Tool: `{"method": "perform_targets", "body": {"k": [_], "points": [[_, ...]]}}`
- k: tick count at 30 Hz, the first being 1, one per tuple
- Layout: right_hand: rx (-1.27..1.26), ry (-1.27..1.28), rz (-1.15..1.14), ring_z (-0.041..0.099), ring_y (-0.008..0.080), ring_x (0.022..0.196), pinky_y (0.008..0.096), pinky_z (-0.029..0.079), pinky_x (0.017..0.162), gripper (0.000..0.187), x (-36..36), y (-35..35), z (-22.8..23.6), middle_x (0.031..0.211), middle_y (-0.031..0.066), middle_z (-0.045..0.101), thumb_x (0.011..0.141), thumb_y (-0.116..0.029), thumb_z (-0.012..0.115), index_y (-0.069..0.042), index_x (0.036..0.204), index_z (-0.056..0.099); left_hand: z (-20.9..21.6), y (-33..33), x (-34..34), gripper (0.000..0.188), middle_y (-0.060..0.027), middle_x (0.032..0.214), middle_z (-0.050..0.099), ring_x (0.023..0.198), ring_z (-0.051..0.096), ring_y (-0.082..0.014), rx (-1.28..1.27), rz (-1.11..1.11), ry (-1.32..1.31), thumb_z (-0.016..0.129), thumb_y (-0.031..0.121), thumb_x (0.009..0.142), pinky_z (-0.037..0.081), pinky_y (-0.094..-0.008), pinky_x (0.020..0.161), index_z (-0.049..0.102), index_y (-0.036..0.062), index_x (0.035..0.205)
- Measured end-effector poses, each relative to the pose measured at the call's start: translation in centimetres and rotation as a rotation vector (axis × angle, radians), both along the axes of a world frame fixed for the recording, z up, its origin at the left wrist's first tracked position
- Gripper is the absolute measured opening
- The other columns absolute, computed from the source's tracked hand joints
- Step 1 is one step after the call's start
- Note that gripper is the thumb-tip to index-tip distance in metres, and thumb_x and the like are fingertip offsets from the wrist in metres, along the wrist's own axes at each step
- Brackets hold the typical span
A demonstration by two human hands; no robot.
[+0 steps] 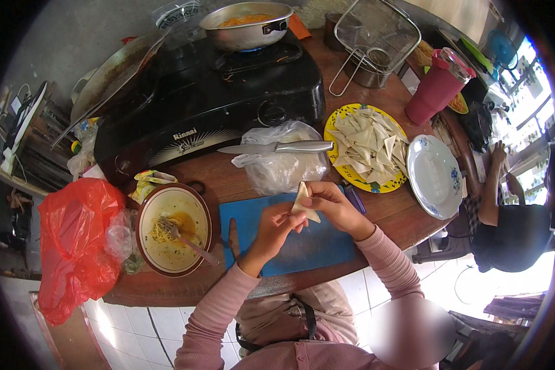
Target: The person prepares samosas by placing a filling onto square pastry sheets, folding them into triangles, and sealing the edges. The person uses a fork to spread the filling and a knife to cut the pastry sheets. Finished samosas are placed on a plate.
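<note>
Here, both hands pinch one folded wrapper [304,201] over the blue board [253,217]. Left hand [276,228] fingers and right hand [330,206] fingers clamp it (pointy end up, long side nearly upright).

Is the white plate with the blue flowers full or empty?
Empty: the white plate shows bare surface, while the folded wrappers are piled on the yellow plate beside it.

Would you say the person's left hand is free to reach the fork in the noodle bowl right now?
Probably not at once: the left hand and right hand both pinch a folded wrapper. The path to the fork looks open.
</note>
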State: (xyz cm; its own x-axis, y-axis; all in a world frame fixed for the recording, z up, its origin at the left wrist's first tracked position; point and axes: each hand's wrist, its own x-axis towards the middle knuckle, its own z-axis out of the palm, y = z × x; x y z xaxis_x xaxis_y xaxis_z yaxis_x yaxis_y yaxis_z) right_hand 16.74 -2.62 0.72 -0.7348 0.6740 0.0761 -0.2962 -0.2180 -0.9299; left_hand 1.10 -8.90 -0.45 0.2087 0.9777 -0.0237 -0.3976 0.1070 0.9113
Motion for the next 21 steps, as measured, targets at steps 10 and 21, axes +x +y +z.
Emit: {"method": "perform_targets", "body": {"k": [10,21], "points": [[0.049,-0.070,-0.056,0.048,0.0045,0.074,0.0208,0.037,0.064,0.016,0.25,0.10,-0.30,0.077,-0.0025,0.051,0.090,-0.014,0.053,-0.004,0.077,0.053,0.08,0.02,0.00,0.024,-0.0004,0.071,0.058,0.060,0.042,-0.0046,0.002,-0.053,0.053,0.058,0.021,0.091,0.034,-0.0194,0.054,0.065,-0.0012,0.086],[0.026,-0.056,-0.035,0.048,0.0043,0.076,0.0211,0.038,0.067,0.018,0.53,0.28,0.10,0.077,-0.0020,0.052,0.091,-0.016,0.054,-0.004,0.078,0.052,0.26,0.10,0.03,0.024,-0.0016,0.070,0.057,0.062,0.046,-0.0070,0.082,-0.043,0.159,0.058,0.023,0.090,0.037,-0.0225,0.058,0.065,0.0000,0.089]]}}
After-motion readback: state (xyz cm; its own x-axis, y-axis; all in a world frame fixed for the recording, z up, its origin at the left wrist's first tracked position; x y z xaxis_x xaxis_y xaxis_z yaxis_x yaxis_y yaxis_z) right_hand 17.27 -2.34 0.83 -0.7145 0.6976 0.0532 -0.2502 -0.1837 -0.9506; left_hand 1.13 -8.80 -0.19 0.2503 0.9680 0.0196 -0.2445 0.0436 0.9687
